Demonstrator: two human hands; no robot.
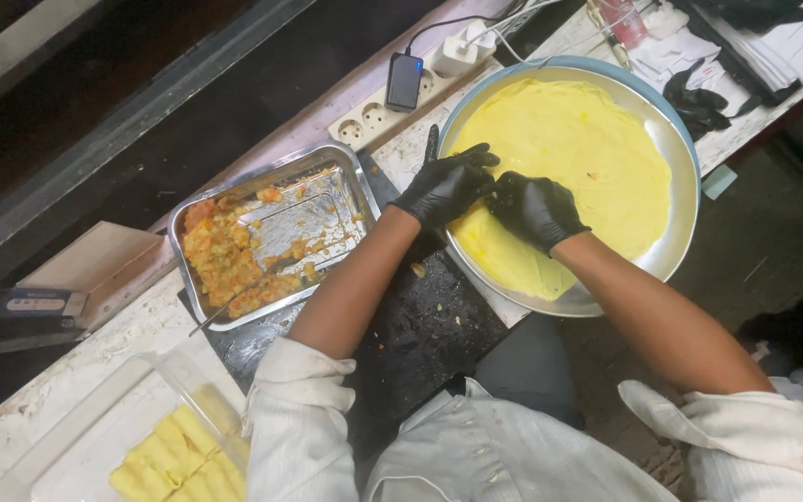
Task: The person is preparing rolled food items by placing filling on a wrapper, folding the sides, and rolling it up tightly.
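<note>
Both gloved hands were set at the near-left edge of the thin yellow crepe (573, 158), which lay spread flat across the round metal tray (680, 167). The left hand (446, 186) had its fingers curled and pinched on the crepe's rim, and the right hand (533, 210) was closed beside it, the two almost touching. For a clean lift, the edge was best peeled slowly with both pinches kept close and low, so the sheet was not torn. The filling pan (350, 172) with orange-yellow mix stood just to the left, on the dark board (420, 325)
</note>
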